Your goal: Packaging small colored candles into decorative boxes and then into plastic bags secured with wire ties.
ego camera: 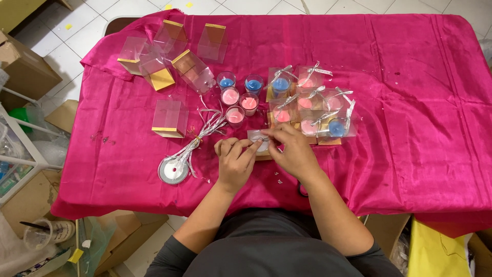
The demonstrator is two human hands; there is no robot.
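My left hand (234,160) and my right hand (293,150) meet over a small clear gift box (259,143) at the table's near middle. The fingertips of both pinch a silver ribbon (262,138) on top of the box. What is inside the box is hidden by my fingers. Just beyond, several clear boxes tied with silver ribbon (310,100) hold pink and blue candles. Loose glass candles, blue (226,81) and pink (235,115), stand left of them.
A pink cloth (410,102) covers the table. Empty clear boxes with gold bases (169,117) lie at the far left. A silver ribbon spool (173,170) with cut strands (205,131) sits left of my hands. Cardboard boxes (23,69) and clutter crowd the floor on the left.
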